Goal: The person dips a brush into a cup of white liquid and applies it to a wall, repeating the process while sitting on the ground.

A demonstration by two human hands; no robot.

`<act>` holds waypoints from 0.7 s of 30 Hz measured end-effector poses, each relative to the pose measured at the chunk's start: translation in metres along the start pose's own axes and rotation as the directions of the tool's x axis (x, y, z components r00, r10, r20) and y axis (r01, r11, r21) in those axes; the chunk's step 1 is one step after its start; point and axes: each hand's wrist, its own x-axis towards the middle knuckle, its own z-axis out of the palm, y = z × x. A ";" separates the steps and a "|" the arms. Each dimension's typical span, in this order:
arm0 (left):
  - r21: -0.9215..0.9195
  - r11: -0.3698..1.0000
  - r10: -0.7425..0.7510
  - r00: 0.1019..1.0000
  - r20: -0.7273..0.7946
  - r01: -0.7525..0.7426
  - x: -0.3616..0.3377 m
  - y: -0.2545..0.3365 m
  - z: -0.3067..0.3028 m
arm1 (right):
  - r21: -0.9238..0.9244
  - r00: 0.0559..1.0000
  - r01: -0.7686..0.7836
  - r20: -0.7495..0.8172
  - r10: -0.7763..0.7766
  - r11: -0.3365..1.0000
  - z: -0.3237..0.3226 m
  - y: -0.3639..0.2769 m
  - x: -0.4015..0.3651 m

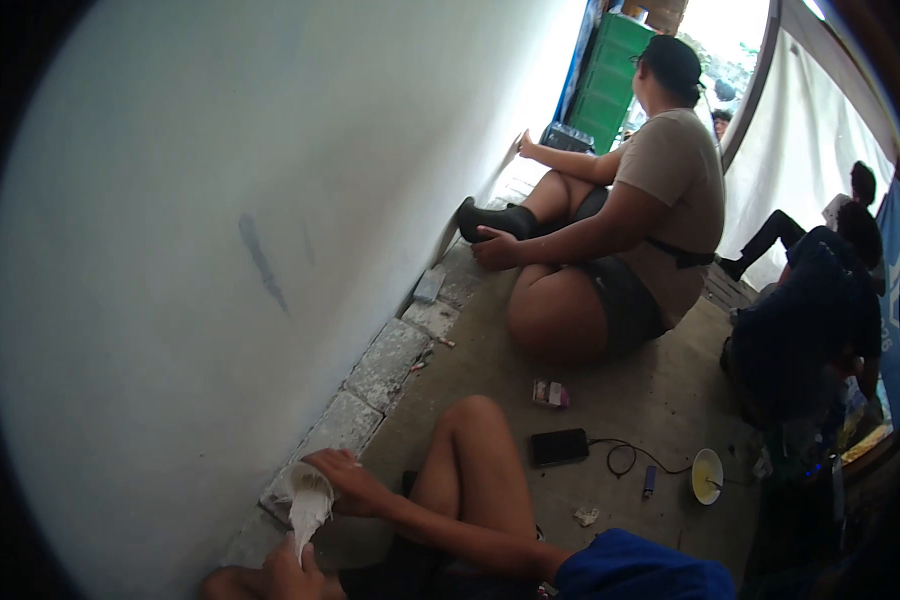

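Observation:
My right hand is wrapped round a cup tilted low beside the white wall. A thick white paste shows at the cup's mouth and narrows down toward my left hand. The fingers of my left hand are closed on the narrow end of a white-coated thing; its kind cannot be made out under the white. My bent bare leg lies behind the right forearm.
Ahead, a person sits by the wall, a hand touching it. Grey blocks line its foot. On the floor lie a phone with a cable, a small box, a lighter and a bowl. Others crouch at right.

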 end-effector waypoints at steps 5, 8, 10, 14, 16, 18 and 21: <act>-0.190 0.977 -0.086 0.994 0.065 0.097 0.013 0.035 -0.018 | 0.013 0.995 0.032 -0.091 -0.031 0.999 0.000 0.017 -0.006; -0.145 0.983 -0.109 0.994 0.017 0.110 0.017 0.041 -0.016 | 0.136 0.977 -0.016 -0.209 0.045 0.991 -0.008 0.012 0.005; -0.130 0.984 -0.125 0.992 -0.036 0.119 0.011 0.045 -0.017 | 0.203 0.970 -0.033 -0.228 0.080 0.979 -0.011 0.006 0.005; -0.215 0.973 -0.102 0.990 -0.100 0.079 0.011 0.044 -0.014 | 0.254 0.929 -0.113 -0.317 0.193 0.961 -0.019 0.004 0.007; -0.212 0.976 -0.080 0.987 -0.139 0.049 0.010 0.044 -0.011 | 0.207 0.919 -0.114 -0.350 0.183 0.972 -0.022 0.008 0.007; -0.208 0.978 -0.054 0.982 -0.179 0.016 0.010 0.045 -0.008 | 0.228 0.908 -0.106 -0.376 0.188 0.968 -0.028 0.005 0.008; -0.274 0.961 -0.042 0.969 -0.241 -0.026 0.011 0.045 -0.003 | 0.241 0.893 -0.099 -0.406 0.193 0.966 -0.033 0.004 0.008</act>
